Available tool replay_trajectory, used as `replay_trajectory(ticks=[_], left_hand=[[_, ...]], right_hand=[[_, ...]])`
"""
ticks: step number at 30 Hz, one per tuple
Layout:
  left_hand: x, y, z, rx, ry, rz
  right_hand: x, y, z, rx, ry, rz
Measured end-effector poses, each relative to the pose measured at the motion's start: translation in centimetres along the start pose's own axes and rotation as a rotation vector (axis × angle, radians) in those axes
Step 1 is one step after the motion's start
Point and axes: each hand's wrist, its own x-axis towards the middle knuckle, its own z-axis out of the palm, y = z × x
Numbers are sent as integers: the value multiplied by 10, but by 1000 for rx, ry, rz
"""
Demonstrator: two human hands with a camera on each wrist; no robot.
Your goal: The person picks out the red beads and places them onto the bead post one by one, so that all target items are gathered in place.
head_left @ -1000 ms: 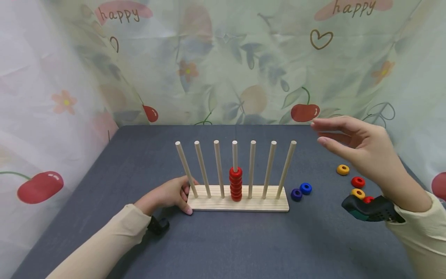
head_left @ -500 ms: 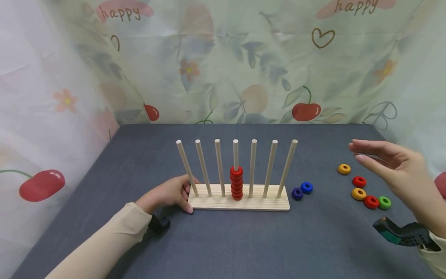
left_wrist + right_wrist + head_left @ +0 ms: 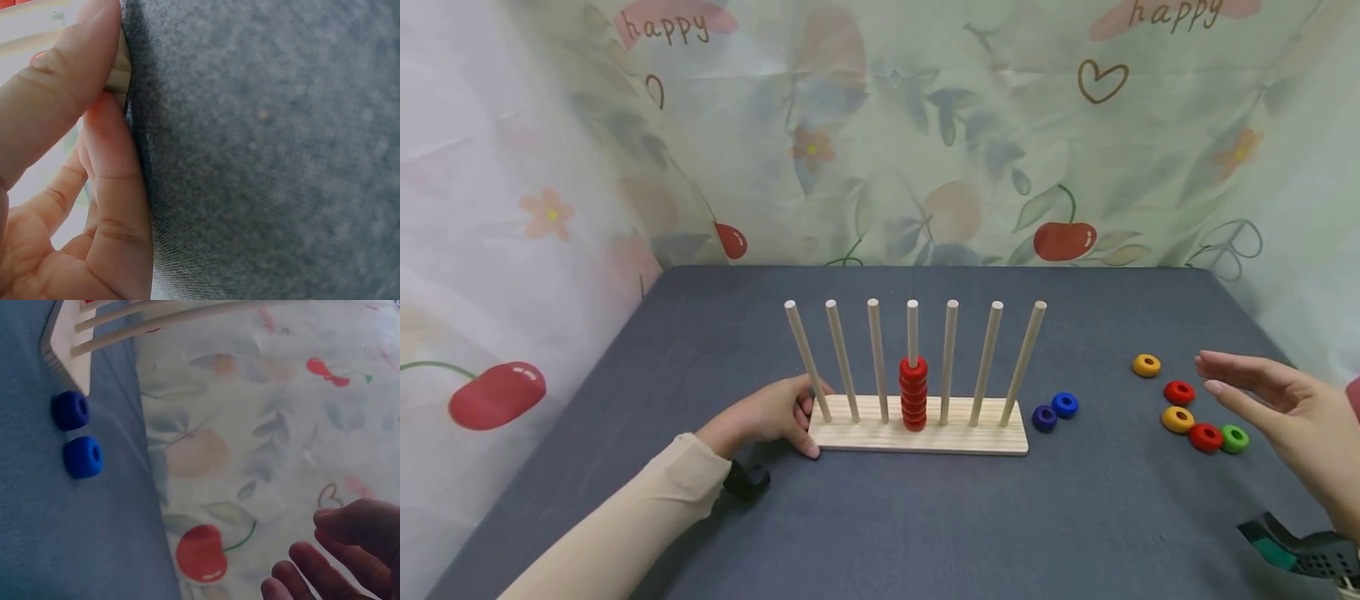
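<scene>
Loose rings, two red [image 3: 1179, 392], two yellow [image 3: 1177, 418] and one green [image 3: 1234, 437], lie at 3 o'clock of the wooden peg rack [image 3: 917, 436]. The right hand [image 3: 1285, 412] hovers just beside them, fingers straight, holding nothing. The left hand [image 3: 771, 417] grips the rack's 9 o'clock end; a red ring stack [image 3: 913, 393] sits on the middle peg.

Dark grey table [image 3: 880, 517], pale cherry-and-flower curtain [image 3: 880, 150] behind, soft even light

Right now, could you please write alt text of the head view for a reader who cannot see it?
A wooden rack of seven upright pegs stands on a grey table, with red rings stacked on the middle peg. The left hand holds its left end; the right hand, fingers straight, hovers beside loose coloured rings.
</scene>
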Motion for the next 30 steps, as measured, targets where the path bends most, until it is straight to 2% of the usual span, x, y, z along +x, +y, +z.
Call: replay_trajectory(ticks=[11,15,19,24,30], left_hand=[[3,2,0,-3,8,-8],[2,1,0,6,12,-9],[2,1,1,2,12,-1],[1,0,1,2,16,-1],[1,0,1,-2,16,-8]], right_hand=[[-7,44,5,-109,-118,196],[-6,55,8,-162,-155,249],[-5,62,10,-152,-184,297],[-4,65,11,-154,-207,327],[-3,65,10,-183,-208,316]])
